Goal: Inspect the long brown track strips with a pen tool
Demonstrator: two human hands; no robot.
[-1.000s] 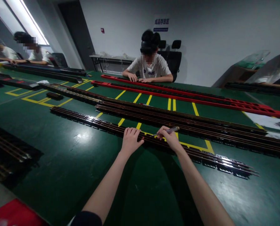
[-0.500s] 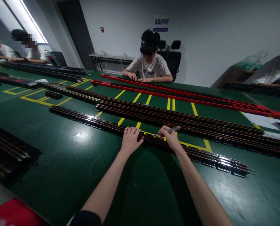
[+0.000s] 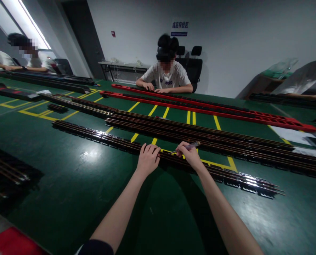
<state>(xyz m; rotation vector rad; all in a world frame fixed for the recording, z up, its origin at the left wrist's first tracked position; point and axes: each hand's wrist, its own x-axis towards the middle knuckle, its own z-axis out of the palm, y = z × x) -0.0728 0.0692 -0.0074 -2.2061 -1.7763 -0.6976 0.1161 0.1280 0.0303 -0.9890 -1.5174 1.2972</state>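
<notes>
A long black rail assembly (image 3: 115, 140) with thin copper-coloured strips runs slantwise across the green table before me. My left hand (image 3: 148, 159) is over its middle, fingers curled across the top and thumb tucked in at the near side. To the right, my right hand (image 3: 187, 153) is closed around a slim screwdriver (image 3: 194, 144) with a translucent handle. The screwdriver's thin shaft points left and down to the rail, its tip close to my left fingers. Whether the tip touches a part is too small to tell.
Several similar black rails (image 3: 200, 132) lie just beyond, and more sit at the left edge (image 3: 9, 170). Farther back are long red frames (image 3: 213, 110), with a co-worker (image 3: 165, 74) seated behind them. Yellow tape (image 3: 231, 163) marks the green table (image 3: 80, 198). Papers (image 3: 291, 134) lie at right.
The view has shifted slightly. My left thumb has drawn in closer to the fingers on the rail. The right hand still holds the screwdriver at nearly the same spot.
</notes>
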